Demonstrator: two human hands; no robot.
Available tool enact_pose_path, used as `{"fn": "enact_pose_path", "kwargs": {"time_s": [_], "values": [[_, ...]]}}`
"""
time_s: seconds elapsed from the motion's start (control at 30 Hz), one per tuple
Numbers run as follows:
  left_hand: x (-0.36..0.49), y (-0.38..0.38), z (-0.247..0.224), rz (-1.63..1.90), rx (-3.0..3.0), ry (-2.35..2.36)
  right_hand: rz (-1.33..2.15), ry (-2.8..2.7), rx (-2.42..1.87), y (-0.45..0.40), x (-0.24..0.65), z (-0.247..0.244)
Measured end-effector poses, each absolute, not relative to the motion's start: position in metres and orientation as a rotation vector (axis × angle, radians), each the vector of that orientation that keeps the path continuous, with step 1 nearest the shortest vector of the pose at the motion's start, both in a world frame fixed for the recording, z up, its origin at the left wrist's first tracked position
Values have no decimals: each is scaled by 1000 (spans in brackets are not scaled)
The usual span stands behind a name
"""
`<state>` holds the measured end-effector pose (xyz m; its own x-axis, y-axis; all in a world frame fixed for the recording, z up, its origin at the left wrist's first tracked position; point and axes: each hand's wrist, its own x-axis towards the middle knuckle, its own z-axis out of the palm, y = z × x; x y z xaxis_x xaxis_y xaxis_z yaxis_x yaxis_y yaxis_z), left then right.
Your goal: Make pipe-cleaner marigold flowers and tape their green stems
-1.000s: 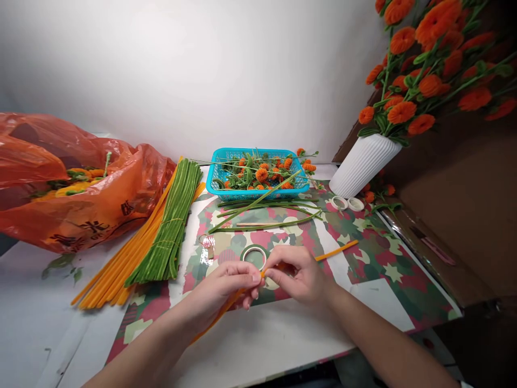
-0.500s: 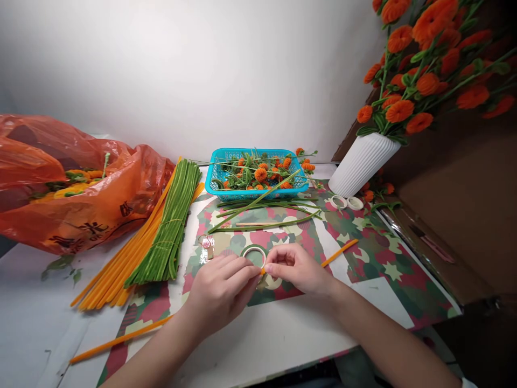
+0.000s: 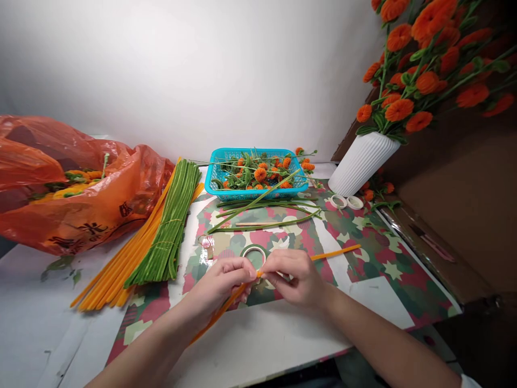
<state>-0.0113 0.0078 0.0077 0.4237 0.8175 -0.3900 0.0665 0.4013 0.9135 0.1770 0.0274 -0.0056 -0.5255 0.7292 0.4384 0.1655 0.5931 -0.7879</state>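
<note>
Between my two hands is an orange pipe cleaner [image 3: 336, 252], with a small knot or loop of it showing at my fingertips. My left hand [image 3: 226, 280] pinches it, palm turned partly up, and one end trails below that hand toward the table's front. My right hand [image 3: 297, 275] grips it from the other side, and the second end sticks out to the right. Just behind the fingertips a roll of green tape [image 3: 247, 249] lies flat on the camouflage-patterned sheet [image 3: 283, 237]. The inside of both grips is partly hidden by the fingers.
At left lie bundles of green pipe cleaners [image 3: 163, 231] and orange pipe cleaners [image 3: 109, 280], beside a red plastic bag [image 3: 121, 188]. Behind stands a blue basket [image 3: 258, 195] of orange flowers, with loose green stems [image 3: 242, 228] before it. A white vase [image 3: 359, 167] and tape rolls [image 3: 338, 201] are at right.
My left hand has rolled palm-upward, and the pipe cleaner's left end has swung inward and now hangs beneath it. My right hand has turned knuckles-up; the right end lies flatter.
</note>
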Motion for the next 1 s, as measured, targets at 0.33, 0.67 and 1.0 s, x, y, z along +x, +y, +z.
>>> {"fn": "enact_pose_path", "kwargs": {"time_s": [0.33, 0.67, 1.0], "values": [[-22, 10, 8, 980, 2808, 939, 1888, -1792, -960, 42, 193, 11], [-20, 10, 5, 832, 2756, 1025, 1676, -1976, -1015, 38, 191, 6], [-18, 8, 6, 625, 2333, 1091, 1036, -2272, -852, 36, 188, 9]]}}
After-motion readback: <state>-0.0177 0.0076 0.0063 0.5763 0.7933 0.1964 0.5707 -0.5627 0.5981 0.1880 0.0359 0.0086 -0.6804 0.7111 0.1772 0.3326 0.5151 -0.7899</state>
